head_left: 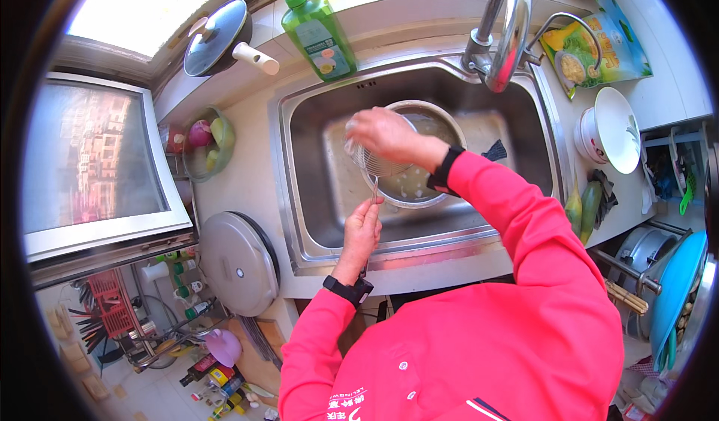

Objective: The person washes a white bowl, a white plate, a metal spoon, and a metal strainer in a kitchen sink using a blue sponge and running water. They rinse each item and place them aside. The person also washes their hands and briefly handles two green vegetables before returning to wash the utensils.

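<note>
My left hand [362, 228] grips the thin handle of a wire mesh strainer [383, 166]. The strainer is held over a round metal basin [458, 130] standing in the steel sink. Cloudy water with pale bits fills part of this basin. My right hand [389, 136] is over the strainer's far left side, its fingers curled down at the rim. Something whitish shows at those fingertips, blurred, and I cannot make out what it is.
The sink [314, 219] has a curved faucet [505, 47] behind it. A green pump bottle [318, 35], lidded pan [217, 38] and vegetable bowl [210, 144] are to the left. White bowls [617, 130] and a yellow-green bag [599, 47] are right. A dark scrap [494, 150] lies in the sink.
</note>
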